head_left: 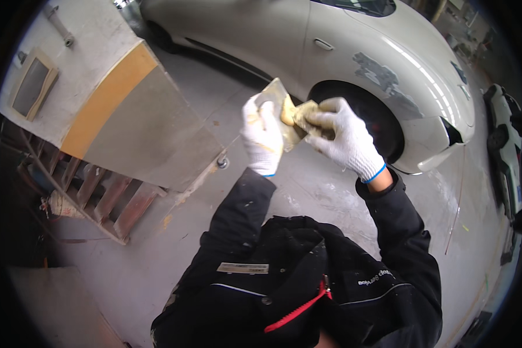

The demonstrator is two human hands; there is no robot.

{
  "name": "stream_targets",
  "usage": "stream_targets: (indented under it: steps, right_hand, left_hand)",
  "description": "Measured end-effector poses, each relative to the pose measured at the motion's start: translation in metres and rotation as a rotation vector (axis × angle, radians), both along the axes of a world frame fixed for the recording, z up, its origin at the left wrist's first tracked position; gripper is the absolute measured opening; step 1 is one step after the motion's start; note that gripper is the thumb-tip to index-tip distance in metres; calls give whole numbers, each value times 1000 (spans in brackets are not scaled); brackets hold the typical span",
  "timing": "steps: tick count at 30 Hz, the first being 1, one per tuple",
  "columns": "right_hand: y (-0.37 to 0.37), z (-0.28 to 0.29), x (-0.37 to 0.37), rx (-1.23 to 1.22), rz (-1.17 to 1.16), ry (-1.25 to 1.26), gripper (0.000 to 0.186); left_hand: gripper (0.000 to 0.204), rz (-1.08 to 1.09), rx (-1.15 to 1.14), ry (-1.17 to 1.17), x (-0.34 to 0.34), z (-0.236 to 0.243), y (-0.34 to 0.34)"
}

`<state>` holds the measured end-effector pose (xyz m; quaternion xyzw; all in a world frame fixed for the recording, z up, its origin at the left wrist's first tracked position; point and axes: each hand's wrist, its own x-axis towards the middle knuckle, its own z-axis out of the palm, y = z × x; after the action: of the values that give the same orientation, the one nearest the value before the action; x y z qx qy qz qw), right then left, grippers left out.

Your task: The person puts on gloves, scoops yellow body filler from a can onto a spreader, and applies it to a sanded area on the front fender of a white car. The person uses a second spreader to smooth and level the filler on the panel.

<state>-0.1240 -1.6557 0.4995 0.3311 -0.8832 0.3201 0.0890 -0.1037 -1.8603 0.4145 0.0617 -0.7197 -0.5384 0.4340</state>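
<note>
My left hand, in a white knit glove, grips a thin, flat putty board held tilted in front of me. A lump of yellow putty sits on the board's face. My right hand, in a similar glove with a blue cuff edge, is closed on a putty-smeared spreader. The spreader's edge meets the putty at the board's right side. Yellowish stains mark the glove fingers. Both hands are up at the same height, in front of the car's wheel.
A white car stands ahead, with grey sanded patches above its wheel. At left is a white, orange and grey panel on a caster, beside reddish steps. Another vehicle stands far right.
</note>
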Motion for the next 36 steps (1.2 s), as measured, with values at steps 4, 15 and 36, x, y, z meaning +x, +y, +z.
stream_targets:
  steps: [4, 15, 36]
  right_hand:
    - [-22, 21, 11, 313, -120, -95, 38]
    - [6, 22, -8, -322, 96, -643, 41]
    - [46, 14, -26, -766, 180, -778, 49]
  left_hand:
    - [32, 60, -50, -119, 4, 3, -15]
    - [22, -246, 443, -57, -1, 8, 13]
    - [23, -159, 523, 29, 11, 24, 40]
